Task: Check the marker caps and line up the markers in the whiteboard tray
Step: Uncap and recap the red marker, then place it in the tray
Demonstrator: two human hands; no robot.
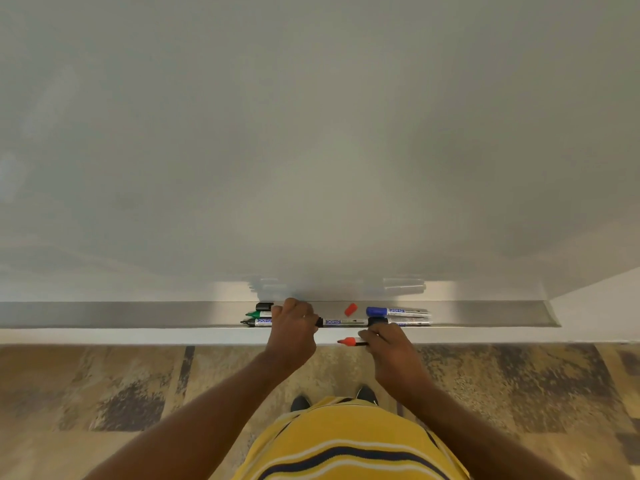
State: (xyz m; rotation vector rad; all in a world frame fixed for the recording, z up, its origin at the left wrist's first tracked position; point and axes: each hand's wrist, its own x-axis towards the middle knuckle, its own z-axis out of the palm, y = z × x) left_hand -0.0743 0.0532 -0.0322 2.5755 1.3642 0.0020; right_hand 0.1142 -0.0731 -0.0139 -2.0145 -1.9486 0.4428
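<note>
A metal whiteboard tray (138,315) runs under the board. My left hand (294,327) rests in the tray, fingers curled over the bodies of an uncapped green marker (258,313) and an uncapped black marker (256,322). A loose black cap (264,305) lies behind them. My right hand (388,344) holds an uncapped red marker (350,341) in front of the tray's edge, tip pointing left. A black marker (341,322) lies between my hands. A loose red cap (350,309) and a capped blue marker (398,311) lie farther back, with another marker (408,321) below the blue one.
The whiteboard (311,133) fills the upper view and ends at a corner on the right (550,299). Below is patterned brown flooring (121,393), with my shoes (299,403) and yellow striped shirt (346,445) at the bottom.
</note>
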